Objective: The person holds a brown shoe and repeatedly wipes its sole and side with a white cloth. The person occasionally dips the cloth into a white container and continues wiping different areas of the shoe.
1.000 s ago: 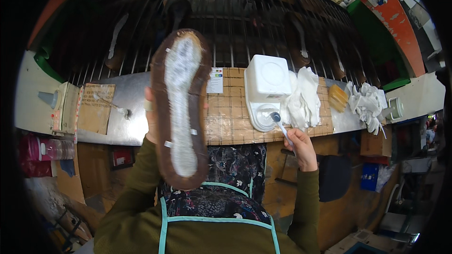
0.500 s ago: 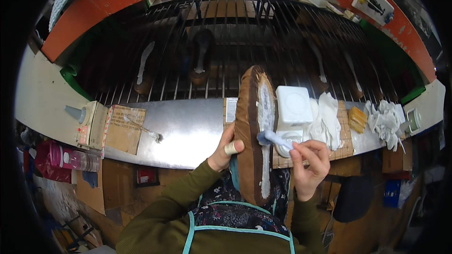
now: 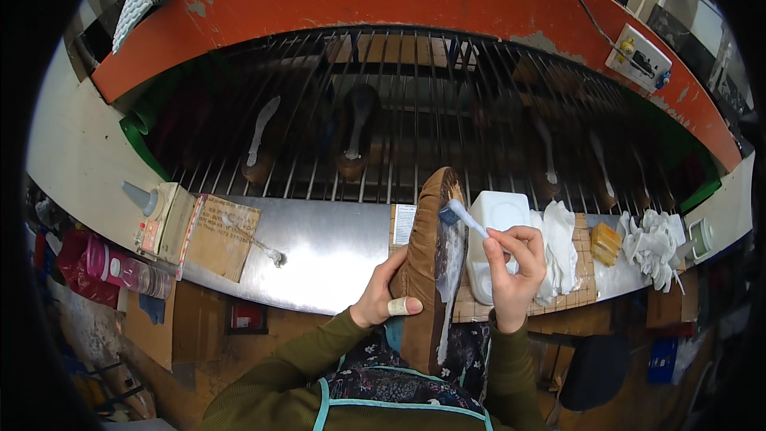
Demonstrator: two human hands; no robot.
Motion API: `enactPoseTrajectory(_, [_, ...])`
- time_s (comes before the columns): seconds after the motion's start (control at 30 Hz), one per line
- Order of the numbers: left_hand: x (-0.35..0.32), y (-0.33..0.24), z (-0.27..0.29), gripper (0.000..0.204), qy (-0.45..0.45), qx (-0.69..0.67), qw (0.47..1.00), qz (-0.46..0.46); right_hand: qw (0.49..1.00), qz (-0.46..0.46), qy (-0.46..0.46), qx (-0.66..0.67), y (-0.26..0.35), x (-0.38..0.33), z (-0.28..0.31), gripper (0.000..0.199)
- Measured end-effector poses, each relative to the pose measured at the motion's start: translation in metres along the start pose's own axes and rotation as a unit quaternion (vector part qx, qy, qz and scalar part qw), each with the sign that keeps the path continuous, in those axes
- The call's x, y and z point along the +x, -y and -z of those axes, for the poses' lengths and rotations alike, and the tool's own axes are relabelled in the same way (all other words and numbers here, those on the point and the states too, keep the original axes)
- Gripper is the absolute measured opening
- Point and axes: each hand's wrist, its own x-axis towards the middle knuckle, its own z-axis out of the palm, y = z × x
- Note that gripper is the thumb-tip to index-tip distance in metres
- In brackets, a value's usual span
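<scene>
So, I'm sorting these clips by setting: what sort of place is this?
Most likely a shoe-making workshop. The left hand holds a brown shoe sole-side up while the right hand brushes it with a small brush, and more shoes sit on a wire rack behind the metal bench.

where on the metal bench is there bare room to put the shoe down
The bare steel between the cardboard piece with its small brush and the paper slip is free. Right of the shoe it is crowded: white container, white cloth, yellow block, gloves.

Shoe workshop: drying rack (image 3: 415,112) holding shoes (image 3: 357,132).
</scene>
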Motion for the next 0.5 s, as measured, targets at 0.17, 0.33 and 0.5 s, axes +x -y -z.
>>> enactPoseTrajectory(0.17, [0.000, -0.002, 0.002, 0.106, 0.002, 0.001, 1.000, -0.010, 0.999, 0.025, -0.015, -0.021, -0.001, 0.020, -0.006, 0.014])
enactPoseTrajectory(0.33, [-0.003, -0.005, 0.004, 0.105, 0.017, -0.013, 1.000, 0.000, 0.997, 0.068, -0.004, 0.035, -0.006, 0.028, -0.004, 0.015])
enactPoseTrajectory(0.5, [0.002, -0.010, 0.001, 0.101, 0.020, -0.037, 0.999, 0.015, 0.992, 0.082, 0.088, 0.041, -0.014, 0.022, 0.012, 0.015])
